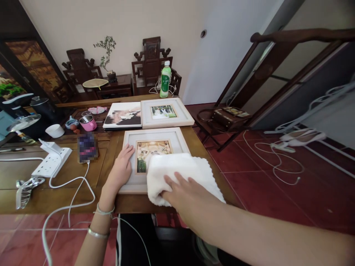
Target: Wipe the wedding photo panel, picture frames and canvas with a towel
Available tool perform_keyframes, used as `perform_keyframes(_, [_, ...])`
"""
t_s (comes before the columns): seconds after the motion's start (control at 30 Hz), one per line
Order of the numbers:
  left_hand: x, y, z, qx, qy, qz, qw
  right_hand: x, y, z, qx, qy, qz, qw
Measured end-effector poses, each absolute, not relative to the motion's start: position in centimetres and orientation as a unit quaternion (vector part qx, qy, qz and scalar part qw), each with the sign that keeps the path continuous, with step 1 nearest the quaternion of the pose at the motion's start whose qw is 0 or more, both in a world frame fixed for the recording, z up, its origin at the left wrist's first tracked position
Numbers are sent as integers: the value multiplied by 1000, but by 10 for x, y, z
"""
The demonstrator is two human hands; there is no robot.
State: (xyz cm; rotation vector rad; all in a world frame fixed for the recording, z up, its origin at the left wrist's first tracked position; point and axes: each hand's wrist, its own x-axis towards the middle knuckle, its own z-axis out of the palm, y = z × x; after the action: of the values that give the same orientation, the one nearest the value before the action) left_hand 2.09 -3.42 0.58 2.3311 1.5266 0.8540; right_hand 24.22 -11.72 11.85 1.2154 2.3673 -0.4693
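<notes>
A light wooden picture frame (128, 136) with a small photo (141, 168) behind its pane lies flat on the wooden table (108, 199). My left hand (122, 166) rests against its left edge, fingers bent over the rim and pressed together. Over the frame's lower right part and the table edge spreads a white fluffy cloth (172, 166). My right hand (183, 195) presses on that cloth, its fingers sunk partly into a fold. Behind lie a second frame (181, 111) and a flat album (122, 111) side by side.
A green bottle (165, 81) stands at the table's back edge. On the left are a power strip (52, 162) with white cables, a phone (88, 147), a pink cup (88, 123), a white bowl (54, 130) and a silver clip (26, 192). A wooden chair (216, 120) stands right.
</notes>
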Motion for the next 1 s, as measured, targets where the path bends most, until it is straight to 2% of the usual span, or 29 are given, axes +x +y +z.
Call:
perform_keyframes(0.23, [21, -35, 11, 800, 517, 274, 132, 266, -85, 76, 435, 895, -59, 78])
perform_keyframes(0.47, [19, -33, 8, 805, 513, 273, 123, 277, 2, 60, 448, 892, 64, 6])
perform_keyframes(0.7, [19, -32, 7, 807, 512, 273, 110, 272, 39, 54, 441, 892, 96, 34])
perform_keyframes(0.87, [20, -33, 8, 804, 515, 276, 108, 272, -12, 61, 409, 909, 45, 69])
perform_keyframes(1.0, [21, -34, 8, 803, 518, 275, 111, 265, -68, 83, 423, 899, -56, 103])
